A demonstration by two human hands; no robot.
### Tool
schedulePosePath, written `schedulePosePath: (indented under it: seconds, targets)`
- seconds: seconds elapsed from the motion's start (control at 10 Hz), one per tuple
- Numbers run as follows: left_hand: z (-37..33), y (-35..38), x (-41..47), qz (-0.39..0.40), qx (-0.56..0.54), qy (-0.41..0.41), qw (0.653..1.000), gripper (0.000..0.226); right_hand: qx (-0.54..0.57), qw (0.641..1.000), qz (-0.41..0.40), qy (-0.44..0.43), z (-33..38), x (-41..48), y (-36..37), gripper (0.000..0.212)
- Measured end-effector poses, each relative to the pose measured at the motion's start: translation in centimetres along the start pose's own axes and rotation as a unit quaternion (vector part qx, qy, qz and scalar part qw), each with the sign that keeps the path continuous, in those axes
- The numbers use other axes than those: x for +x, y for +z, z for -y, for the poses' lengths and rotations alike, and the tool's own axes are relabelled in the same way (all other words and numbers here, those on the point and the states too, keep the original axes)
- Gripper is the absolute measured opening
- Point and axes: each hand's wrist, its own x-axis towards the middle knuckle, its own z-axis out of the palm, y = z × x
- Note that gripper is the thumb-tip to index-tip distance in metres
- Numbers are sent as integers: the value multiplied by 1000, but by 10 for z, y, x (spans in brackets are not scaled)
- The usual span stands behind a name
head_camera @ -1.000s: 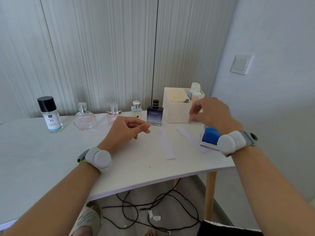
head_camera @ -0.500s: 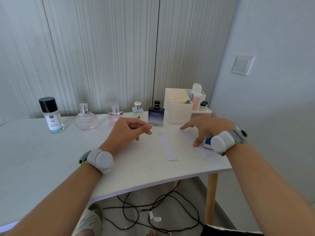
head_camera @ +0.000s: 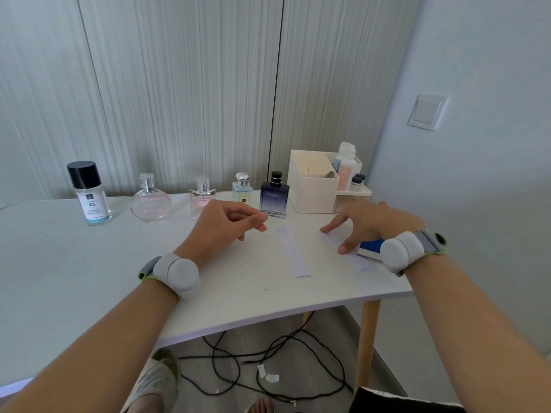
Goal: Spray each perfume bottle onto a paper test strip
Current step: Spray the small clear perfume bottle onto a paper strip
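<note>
Along the back of the white table (head_camera: pixel 89 263) stand a black-capped bottle (head_camera: pixel 89 193), a round pink perfume bottle (head_camera: pixel 151 202), a small pink one (head_camera: pixel 201 196), a pale blue one (head_camera: pixel 243 189) and a dark blue one (head_camera: pixel 274 196). One paper test strip (head_camera: pixel 293 251) lies free at mid-table. A second strip (head_camera: pixel 346 248) lies to its right under my right hand (head_camera: pixel 366 226), whose spread fingers press on it. My left hand (head_camera: pixel 222 226) hovers left of the strips with fingers loosely curled and nothing in it.
A cream organiser box (head_camera: pixel 310 186) with small bottles stands at the back right, against the wall. A blue-and-white pad (head_camera: pixel 369 248) lies by my right wrist near the table's right edge. Black cables (head_camera: pixel 238 362) trail on the floor below.
My right hand came down from the organiser box to the table and now presses on the right-hand strip. My left hand has hardly moved.
</note>
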Motion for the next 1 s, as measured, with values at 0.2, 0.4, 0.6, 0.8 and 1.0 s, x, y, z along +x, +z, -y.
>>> schedulePosePath:
  seconds: [0.2, 0.4, 0.6, 0.8, 1.0]
  targets:
    - [-1, 0, 1, 2, 2, -3, 1000, 17, 4, 998, -62, -2, 0, 8, 4, 47]
    - [-1, 0, 1, 3, 0, -1, 1000, 17, 13, 996, -84, -9, -4, 11, 7, 39]
    - [1, 0, 2, 5, 0, 4, 1000, 17, 32, 992, -121, -19, -4, 8, 1, 37]
    - [0, 1, 1, 5, -5, 7, 1000, 17, 104, 976, -185, -47, 11, 0, -18, 34]
    - [0, 0, 1, 2, -7, 12, 1000, 17, 221, 942, -230, -107, 36, -6, -26, 46]
